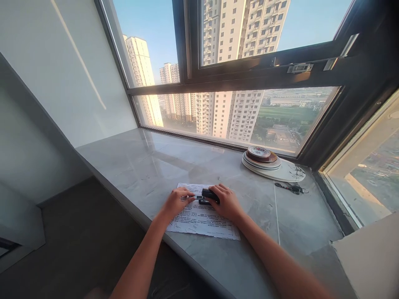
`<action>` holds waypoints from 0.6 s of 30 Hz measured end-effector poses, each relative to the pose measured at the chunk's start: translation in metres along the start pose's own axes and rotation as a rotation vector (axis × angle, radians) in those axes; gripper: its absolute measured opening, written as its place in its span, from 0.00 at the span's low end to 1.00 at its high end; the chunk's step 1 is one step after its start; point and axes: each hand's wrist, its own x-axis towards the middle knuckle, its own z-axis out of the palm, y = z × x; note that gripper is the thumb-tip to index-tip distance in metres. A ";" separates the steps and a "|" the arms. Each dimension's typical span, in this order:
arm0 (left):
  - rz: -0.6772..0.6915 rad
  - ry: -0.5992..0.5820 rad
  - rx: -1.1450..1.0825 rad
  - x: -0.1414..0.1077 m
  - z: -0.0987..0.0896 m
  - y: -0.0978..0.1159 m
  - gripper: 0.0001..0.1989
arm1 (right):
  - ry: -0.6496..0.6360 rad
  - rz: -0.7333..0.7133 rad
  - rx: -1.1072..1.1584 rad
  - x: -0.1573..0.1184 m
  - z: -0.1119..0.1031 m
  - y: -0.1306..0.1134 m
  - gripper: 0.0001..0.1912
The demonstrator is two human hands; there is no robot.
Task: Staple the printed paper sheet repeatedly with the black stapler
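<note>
My right hand (225,201) is closed around a black stapler (210,194), whose upper and lower parts stand apart at the left end. In my left hand (178,202) a slim pen-like stick (197,197) is pinched between thumb and fingers. Its dark and teal end points right and reaches the gap in the stapler; whether it touches cannot be made out. Both hands are over a printed sheet of paper (199,222), which lies on the grey stone sill and has curled, uneven edges.
Toward the right back of the sill (149,166) stand stacked plates (262,160), with a white oval one beneath. A dark cord-like item (291,189) lies in front of them. Windows rise behind, and the sill's front edge drops to a dark floor (93,232).
</note>
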 end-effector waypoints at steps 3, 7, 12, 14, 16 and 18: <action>-0.021 0.015 -0.006 -0.008 -0.011 -0.001 0.11 | 0.002 -0.005 -0.002 0.000 0.000 0.000 0.10; -0.032 -0.023 -0.035 -0.001 -0.019 -0.003 0.07 | -0.013 -0.034 0.022 0.000 -0.002 0.001 0.10; 0.078 -0.174 0.039 0.031 -0.005 -0.002 0.04 | -0.034 -0.038 0.058 -0.001 -0.003 0.003 0.10; 0.111 -0.199 0.118 0.041 0.005 0.000 0.03 | -0.041 -0.051 0.063 -0.001 -0.002 0.003 0.11; 0.137 -0.223 0.181 0.046 0.016 0.001 0.02 | -0.037 -0.056 0.048 0.000 -0.002 0.003 0.11; 0.152 -0.245 0.218 0.047 0.024 0.002 0.02 | -0.025 -0.042 0.020 0.000 -0.001 0.004 0.12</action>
